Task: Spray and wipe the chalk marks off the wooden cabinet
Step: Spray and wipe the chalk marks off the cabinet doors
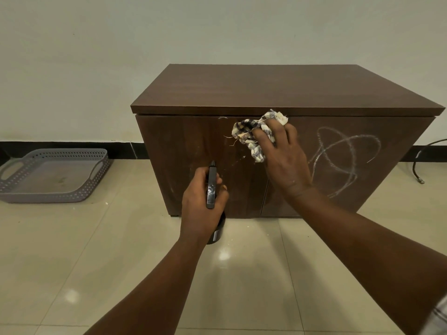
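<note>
A dark brown wooden cabinet (278, 90) with two front doors stands against the wall. White looping chalk marks (343, 158) cover its right door; the left door shows only faint smears. My right hand (283, 158) presses a crumpled checked cloth (256, 135) against the upper part of the front, near the seam between the doors. My left hand (200, 201) grips a black spray bottle (211, 189) in front of the left door, nozzle pointing at the wood.
A grey perforated plastic tray (14, 192) lies on the tiled floor to the left of the cabinet. A dark cable (414, 172) hangs by the wall at the right. Beige glossy tiles stretch in front of the cabinet.
</note>
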Motion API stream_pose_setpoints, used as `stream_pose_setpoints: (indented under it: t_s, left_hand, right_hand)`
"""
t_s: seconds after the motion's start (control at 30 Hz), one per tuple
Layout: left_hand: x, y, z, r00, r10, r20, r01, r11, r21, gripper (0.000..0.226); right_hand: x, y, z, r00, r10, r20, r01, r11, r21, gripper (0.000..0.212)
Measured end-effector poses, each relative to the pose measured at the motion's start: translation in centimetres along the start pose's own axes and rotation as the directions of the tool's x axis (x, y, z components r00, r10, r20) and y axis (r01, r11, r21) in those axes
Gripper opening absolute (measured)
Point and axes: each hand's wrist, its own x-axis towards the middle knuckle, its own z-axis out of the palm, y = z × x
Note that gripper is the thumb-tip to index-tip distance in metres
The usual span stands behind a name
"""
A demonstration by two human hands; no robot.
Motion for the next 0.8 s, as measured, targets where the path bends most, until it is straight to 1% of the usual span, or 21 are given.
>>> stream_pose_setpoints:
  t_s: [0.1, 0.27, 0.5, 0.57, 0.63, 0.7, 0.8]
  left_hand:
    - [0.1, -0.1, 0.1, 1.0, 0.004, 0.003, -0.004, 1.0, -0.004, 0.022]
    - [0.4, -0.1, 0.3, 1.0, 0.005, 0.006, -0.005, 1.0, -0.008, 0.024]
    - [0.6, -0.7, 0.4, 1.0, -0.002, 0.0, 0.002, 1.0, 0.002, 0.022]
    - [0.5, -0.8, 0.1, 1.0, 0.003, -0.003, -0.003, 1.0, -0.008, 0.022]
    - [0.6, -1.0, -0.3, 1.0, 0.003, -0.016, -0.003, 1.0, -0.009, 0.024]
    - [0.6, -1.2, -1.0, 0.999, 0.006, -0.037, -0.006, 1.0, 0.003, 0.027]
    - [0.8, -1.4, -2.0, 0.998, 0.011, -0.058, -0.01, 1.0, 0.018, 0.026]
  right_hand:
    - [0.0, -0.6, 0.4, 0.998, 0.065, -0.007, -0.065, 0.997, 0.031, 0.06]
    - [0.2, -1.3, 0.1, 0.991, 0.132, -0.026, -0.13, 0.989, 0.074, 0.059]
    - [0.9, -2.6, 0.8, 0.98, 0.178, -0.09, -0.169, 0.981, 0.099, 0.052]
    - [1.5, -3.8, 1.2, 0.991, 0.094, -0.093, -0.085, 0.991, 0.103, 0.048]
    - [2.0, -5.5, 1.9, 0.996, -0.072, -0.046, 0.075, 0.994, 0.079, 0.05]
    - [2.5, -6.9, 2.6, 0.977, -0.215, 0.003, 0.214, 0.974, 0.067, 0.048]
    - [2.7, -7.5, 3.0, 0.951, -0.306, 0.046, 0.304, 0.952, 0.044, 0.047]
